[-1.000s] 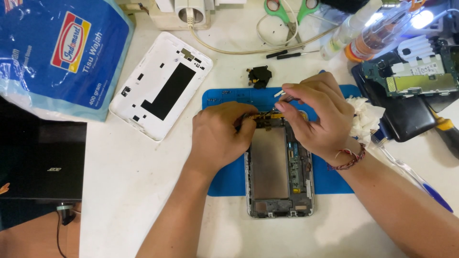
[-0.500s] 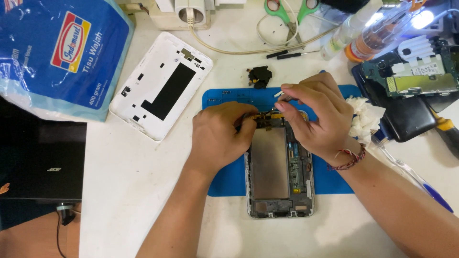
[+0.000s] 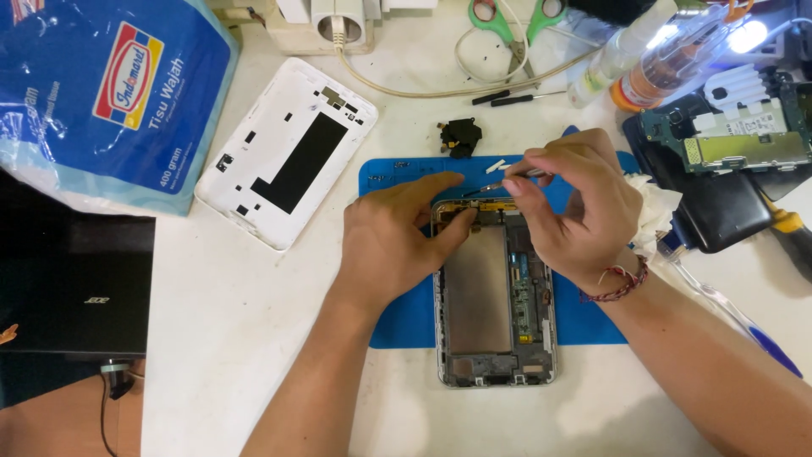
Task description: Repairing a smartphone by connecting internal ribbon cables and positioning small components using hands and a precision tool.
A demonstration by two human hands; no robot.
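An opened tablet frame (image 3: 494, 322) with its insides showing lies on a blue work mat (image 3: 397, 322). My left hand (image 3: 393, 241) rests on the frame's top left corner, thumb pressed on the top edge, holding it down. My right hand (image 3: 575, 207) pinches thin metal tweezers (image 3: 501, 183), tip pointing at the frame's top edge. A red cord bracelet is on my right wrist. The white back cover (image 3: 288, 152) lies off the mat to the left.
A blue tissue pack (image 3: 101, 93) and a black laptop (image 3: 72, 288) sit at left. Green-handled scissors (image 3: 512, 21), a small black part (image 3: 459, 135), a circuit board (image 3: 727, 140) on a black case, a lit lamp, a bottle and white tissue crowd the top right.
My left fingers have spread out a little on the frame's top corner. My right hand with the tweezers stays at the top edge, barely shifted.
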